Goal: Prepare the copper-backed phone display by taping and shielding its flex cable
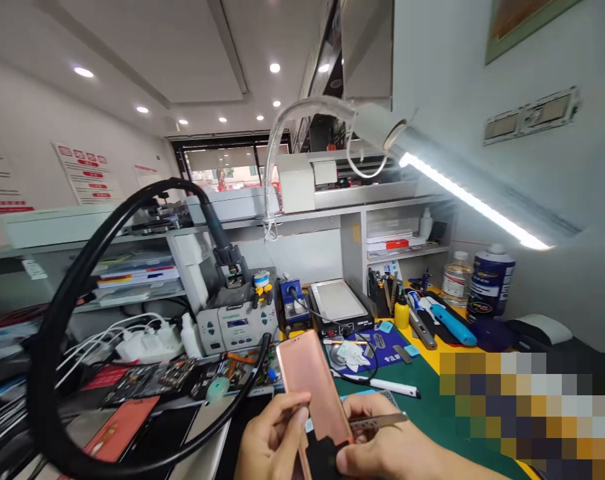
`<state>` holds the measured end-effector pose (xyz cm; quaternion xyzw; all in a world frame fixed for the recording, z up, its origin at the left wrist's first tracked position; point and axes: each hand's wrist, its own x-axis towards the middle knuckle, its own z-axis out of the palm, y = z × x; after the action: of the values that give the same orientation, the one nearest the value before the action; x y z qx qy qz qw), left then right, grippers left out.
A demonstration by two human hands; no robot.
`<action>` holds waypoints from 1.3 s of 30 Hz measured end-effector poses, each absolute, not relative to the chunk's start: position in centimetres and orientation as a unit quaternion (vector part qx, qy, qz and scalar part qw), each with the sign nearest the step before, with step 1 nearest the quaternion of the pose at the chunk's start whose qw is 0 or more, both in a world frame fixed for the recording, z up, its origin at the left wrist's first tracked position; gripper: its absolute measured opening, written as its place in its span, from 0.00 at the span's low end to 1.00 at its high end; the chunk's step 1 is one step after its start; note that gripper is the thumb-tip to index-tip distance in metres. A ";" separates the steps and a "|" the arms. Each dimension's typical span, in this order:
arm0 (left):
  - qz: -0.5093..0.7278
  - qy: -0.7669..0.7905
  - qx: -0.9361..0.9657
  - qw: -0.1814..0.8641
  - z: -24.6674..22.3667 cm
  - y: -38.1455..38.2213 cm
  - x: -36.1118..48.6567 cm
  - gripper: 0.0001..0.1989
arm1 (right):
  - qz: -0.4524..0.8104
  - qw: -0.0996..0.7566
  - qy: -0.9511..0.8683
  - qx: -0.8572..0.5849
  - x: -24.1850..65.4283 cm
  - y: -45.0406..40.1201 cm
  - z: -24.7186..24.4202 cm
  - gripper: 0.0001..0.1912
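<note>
A rose-gold phone [309, 380], its broad pinkish face toward me, stands tilted between my hands. My left hand [275, 433] grips the lower left edge, thumb and forefinger pinched near a small pale patch. On the lower right side, my right hand [382, 437] is closed around the phone's edge, its thumb pressing on a black piece [322, 457] at the bottom. A slim metal tool, apparently tweezers [379, 421], lies across the right hand's fingers. The phone's lower end is partly hidden by the hands.
A thick black hose [37, 360] loops across the left side. Behind are a grey soldering station [237, 327] and a flat heating plate [339, 303]. A white pen-like tool [395, 387] lies on the green mat [432, 417]. A bright lamp [475, 200] hangs above right.
</note>
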<state>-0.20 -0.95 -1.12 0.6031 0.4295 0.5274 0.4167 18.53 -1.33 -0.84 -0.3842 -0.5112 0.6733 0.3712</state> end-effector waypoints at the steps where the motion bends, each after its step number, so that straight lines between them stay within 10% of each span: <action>1: 0.505 0.416 0.629 0.419 -0.6 -1.0 -0.3 0.17 | 0.684 0.358 -0.514 -0.374 18.6 -1.6 -0.5 0.23; 39: 0.521 0.389 0.664 0.369 -1.5 -0.8 -2.1 0.08 | 0.578 0.446 -0.576 -0.368 19.5 -0.6 -0.8 0.16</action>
<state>-2.09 -0.79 -1.55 0.6641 0.3893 0.5210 0.3688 19.52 -0.63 -0.78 -0.3675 -0.5756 0.5783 0.4463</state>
